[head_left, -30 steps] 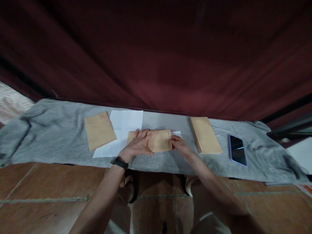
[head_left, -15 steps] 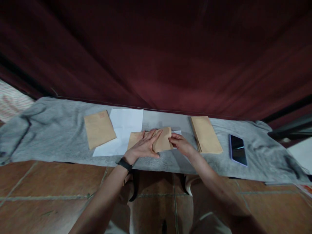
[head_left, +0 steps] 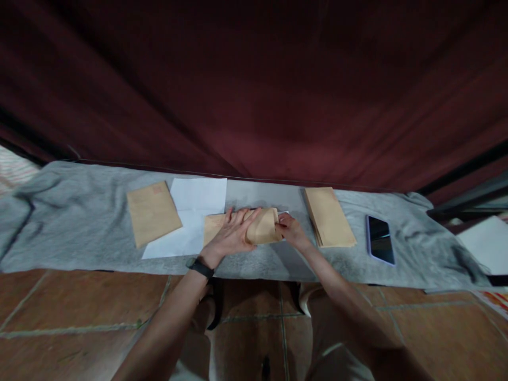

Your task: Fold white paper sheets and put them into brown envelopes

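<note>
My left hand (head_left: 234, 233) lies with spread fingers on a brown paper envelope (head_left: 262, 226), pressing it against the cloth. The envelope's right end bulges up, and its left end (head_left: 211, 226) shows beyond my wrist side. At the bulging end my right hand (head_left: 289, 228) has its fingertips pinched on white paper (head_left: 284, 213), of which only a thin edge shows. Fingers hide how far the paper reaches inside. Left of my hands, another brown envelope (head_left: 154, 214) partly covers a creased white sheet (head_left: 200, 193).
A stack of brown envelopes (head_left: 330, 217) sits right of my hands, with a phone (head_left: 380, 239) farther right. Grey cloth (head_left: 91, 222) covers the narrow bench. Behind it hangs a dark red curtain (head_left: 254, 106); tiled floor (head_left: 254, 333) lies in front.
The envelope's right end bulges more, and less white paper sticks out past it. My right fingers sit closer to the envelope's mouth. The whole view has shifted slightly.
</note>
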Motion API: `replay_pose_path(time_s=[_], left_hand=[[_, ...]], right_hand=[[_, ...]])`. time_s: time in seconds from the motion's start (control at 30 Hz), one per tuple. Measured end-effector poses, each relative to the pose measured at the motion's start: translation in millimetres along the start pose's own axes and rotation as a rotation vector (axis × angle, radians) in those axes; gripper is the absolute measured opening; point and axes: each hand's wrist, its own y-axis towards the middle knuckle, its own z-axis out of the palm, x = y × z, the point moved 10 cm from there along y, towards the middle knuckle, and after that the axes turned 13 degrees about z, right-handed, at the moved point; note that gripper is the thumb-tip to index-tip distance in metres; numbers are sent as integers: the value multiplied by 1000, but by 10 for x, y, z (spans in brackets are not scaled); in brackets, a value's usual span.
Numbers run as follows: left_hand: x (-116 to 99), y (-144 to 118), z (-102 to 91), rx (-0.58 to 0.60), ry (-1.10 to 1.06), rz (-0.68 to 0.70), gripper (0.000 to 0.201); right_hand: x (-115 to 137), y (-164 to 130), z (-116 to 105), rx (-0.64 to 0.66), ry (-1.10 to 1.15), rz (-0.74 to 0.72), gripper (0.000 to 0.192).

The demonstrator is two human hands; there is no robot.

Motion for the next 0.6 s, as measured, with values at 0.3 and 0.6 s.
replay_pose_path(time_s=[0.3,0.6], left_hand=[[-3,1,-2,-34,59,31,122],[-114,38,-72,-59,96,53,118]], right_hand=[[525,-338,-25,-251,-522,-360,10],[269,-192,150,198,181,-31,19]])
